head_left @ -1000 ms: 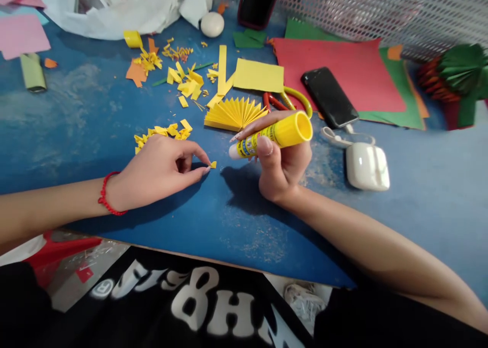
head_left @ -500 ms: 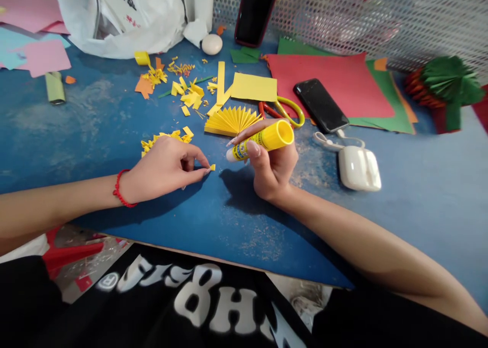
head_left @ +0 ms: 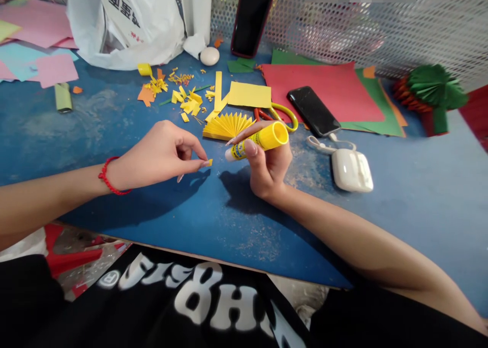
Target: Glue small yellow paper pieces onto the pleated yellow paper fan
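The left hand (head_left: 160, 152) held a tiny yellow scrap (head_left: 210, 162) in a closed grip of thumb and forefinger, above the blue table (head_left: 247, 236), its shadow lying apart below. The right hand (head_left: 270, 162) had its grip closed around a yellow glue stick (head_left: 263, 139), tilted, the white end pointing toward the scrap, near but not touching. So little paper showed past the fingertips that glue seemed likely to smear onto the nails; a hard push of the stick could also knock the scrap out of so slight a hold, or leave it clinging to the white end. Just beyond, the pleated yellow fan (head_left: 229, 125) lay so close behind the right fingers that contact could not be ruled out, and a loose swing of that hand might crease or shift it. Farther back, a dropped scrap could get lost among the similar yellow clippings (head_left: 190, 101). Compared with half a second earlier, the left hand had risen from the table, taking the scrap with it, while the right hand had scarcely changed its pose; the pile of folded pieces visible beyond the left hand then was now hidden.
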Available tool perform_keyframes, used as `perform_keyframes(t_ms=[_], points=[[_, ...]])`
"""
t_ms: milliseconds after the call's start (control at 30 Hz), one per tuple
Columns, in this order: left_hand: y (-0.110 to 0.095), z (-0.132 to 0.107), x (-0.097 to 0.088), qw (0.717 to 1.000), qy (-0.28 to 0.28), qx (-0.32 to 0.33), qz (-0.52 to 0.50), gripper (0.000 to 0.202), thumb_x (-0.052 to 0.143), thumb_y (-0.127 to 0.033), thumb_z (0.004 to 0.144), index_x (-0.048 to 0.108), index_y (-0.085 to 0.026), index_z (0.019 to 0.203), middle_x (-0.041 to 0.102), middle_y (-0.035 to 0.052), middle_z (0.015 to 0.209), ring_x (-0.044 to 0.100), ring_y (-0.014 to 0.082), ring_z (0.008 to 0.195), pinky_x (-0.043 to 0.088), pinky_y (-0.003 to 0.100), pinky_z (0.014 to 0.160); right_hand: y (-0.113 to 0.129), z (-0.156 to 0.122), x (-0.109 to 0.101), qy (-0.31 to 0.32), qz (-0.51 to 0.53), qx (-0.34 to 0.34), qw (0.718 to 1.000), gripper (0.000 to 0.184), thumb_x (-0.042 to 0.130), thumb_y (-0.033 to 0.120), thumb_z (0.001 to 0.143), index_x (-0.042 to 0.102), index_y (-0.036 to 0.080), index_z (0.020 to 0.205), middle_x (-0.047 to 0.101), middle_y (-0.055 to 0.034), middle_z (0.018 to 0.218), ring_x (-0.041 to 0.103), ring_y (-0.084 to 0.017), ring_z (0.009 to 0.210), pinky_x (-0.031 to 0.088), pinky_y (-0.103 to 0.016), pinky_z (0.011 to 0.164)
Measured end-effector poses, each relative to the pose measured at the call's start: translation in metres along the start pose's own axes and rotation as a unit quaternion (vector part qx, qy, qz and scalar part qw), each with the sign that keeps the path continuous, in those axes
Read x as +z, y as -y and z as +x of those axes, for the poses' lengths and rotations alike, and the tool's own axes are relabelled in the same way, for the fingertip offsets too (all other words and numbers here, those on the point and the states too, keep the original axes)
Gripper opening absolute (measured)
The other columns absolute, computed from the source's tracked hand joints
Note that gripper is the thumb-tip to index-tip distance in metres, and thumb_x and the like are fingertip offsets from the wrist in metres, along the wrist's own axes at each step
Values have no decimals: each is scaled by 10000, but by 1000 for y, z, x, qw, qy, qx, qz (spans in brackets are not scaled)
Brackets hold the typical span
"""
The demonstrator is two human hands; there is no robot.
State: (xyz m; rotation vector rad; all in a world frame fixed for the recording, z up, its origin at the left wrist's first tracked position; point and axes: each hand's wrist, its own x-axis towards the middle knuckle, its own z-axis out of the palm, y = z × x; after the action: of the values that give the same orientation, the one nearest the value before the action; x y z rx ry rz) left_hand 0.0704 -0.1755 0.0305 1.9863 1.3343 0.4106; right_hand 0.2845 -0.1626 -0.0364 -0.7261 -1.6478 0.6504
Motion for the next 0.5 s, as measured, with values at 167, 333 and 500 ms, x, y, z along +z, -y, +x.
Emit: perform_keyframes(t_ms=[167,333,500], points=[[-19,0,-24,997,-46,54,0,148,685,-364,836,744,-229,819,569,-54,458,449,88,401,365,228,402,14,26,-8,-22,4,54,998,162,603,407,915,582,249,886,633,-22,843,616,-183,766,536,-366,732],[-48,-5,-48,974,-128,164,87,135,659,-379,847,750,-322,765,559,-65,452,422,110,402,364,251,409,45,61,-28,129,107,175,970,117,729,283,801,645,201,801,621,20,727,554,-113,606,473,-254,549],[-44,-17,-65,906,-97,258,321,272,522,-468,942,783,-391,956,542,-44,466,460,120,405,422,265,487,75,71,-42,225,79,189,953,124,777,292,779,732,181,808,634,24,680,510,-85,528,386,-231,473]])
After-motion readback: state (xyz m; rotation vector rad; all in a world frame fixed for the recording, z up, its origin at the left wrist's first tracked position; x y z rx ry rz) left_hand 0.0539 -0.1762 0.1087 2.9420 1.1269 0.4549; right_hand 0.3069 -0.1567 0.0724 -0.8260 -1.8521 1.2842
